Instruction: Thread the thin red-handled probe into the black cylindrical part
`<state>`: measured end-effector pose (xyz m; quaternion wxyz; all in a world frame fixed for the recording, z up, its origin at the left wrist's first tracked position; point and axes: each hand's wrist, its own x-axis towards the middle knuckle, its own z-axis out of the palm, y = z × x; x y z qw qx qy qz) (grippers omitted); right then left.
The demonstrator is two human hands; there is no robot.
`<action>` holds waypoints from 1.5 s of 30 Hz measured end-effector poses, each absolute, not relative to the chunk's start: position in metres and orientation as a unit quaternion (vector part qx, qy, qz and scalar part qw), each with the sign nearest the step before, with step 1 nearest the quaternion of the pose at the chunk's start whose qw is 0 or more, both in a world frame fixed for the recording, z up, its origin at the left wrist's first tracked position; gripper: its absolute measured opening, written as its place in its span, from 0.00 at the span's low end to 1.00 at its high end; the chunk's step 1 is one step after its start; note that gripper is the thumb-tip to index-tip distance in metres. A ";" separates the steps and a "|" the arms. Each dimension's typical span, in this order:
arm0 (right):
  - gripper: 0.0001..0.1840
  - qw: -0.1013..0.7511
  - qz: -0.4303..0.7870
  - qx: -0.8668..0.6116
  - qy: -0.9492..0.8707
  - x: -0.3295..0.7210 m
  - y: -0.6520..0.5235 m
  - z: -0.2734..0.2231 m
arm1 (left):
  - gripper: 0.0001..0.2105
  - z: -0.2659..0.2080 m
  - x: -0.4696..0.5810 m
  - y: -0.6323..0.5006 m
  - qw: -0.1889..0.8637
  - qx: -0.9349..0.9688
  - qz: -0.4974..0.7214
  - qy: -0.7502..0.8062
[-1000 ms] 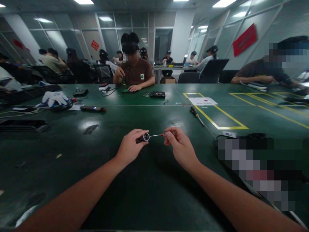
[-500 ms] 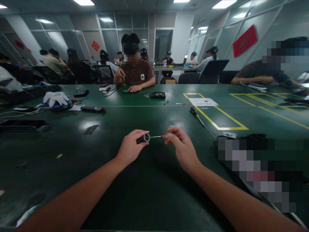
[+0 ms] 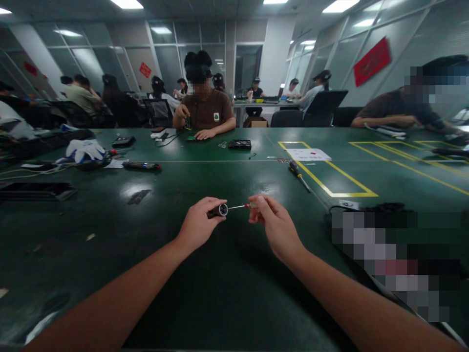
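My left hand (image 3: pixel 200 222) is closed around a small dark cylinder with a silver ring at its open end (image 3: pixel 222 210), which looks like a flashlight body. That end faces right. Between the fingertips of my right hand (image 3: pixel 274 220) is a small screwdriver (image 3: pixel 239 207) with a red-collared, clear-looking handle. Its thin shaft points left, and the tip is at the mouth of the cylinder; whether it reaches inside I cannot tell. Both hands are held over the green table (image 3: pixel 205 303).
A yellow-and-black screwdriver (image 3: pixel 299 177) lies beyond my right hand, near a white paper sheet (image 3: pixel 308 154). White gloves (image 3: pixel 85 150) and a dark pen-shaped tool (image 3: pixel 141 166) lie at the left. A black box (image 3: pixel 240 144) sits before a co-worker (image 3: pixel 205 110) opposite.
My right thumb and fingers have shifted around the screwdriver handle, and its shaft tilts slightly more. My left hand and the cylinder have barely moved.
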<state>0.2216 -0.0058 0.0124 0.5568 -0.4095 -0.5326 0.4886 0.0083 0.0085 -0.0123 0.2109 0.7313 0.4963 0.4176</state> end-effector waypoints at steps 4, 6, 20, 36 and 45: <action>0.16 0.559 0.506 -0.431 -0.495 0.222 -0.002 0.008 | 0.21 -0.013 0.008 0.008 0.221 0.729 0.417 0.496; 0.13 0.572 0.516 -0.436 -0.466 0.222 0.000 0.007 | 0.22 -0.013 0.008 0.008 0.224 0.729 0.419 0.493; 0.10 0.545 0.676 -0.382 -0.317 0.225 0.005 0.010 | 0.22 -0.012 0.007 0.008 0.205 0.733 0.446 0.471; 0.15 0.594 0.578 -0.390 -0.401 0.224 0.002 0.008 | 0.22 -0.013 0.008 0.008 0.193 0.740 0.440 0.470; 0.13 0.586 0.483 -0.394 -0.518 0.222 -0.003 0.007 | 0.22 -0.013 0.009 0.008 0.195 0.738 0.444 0.470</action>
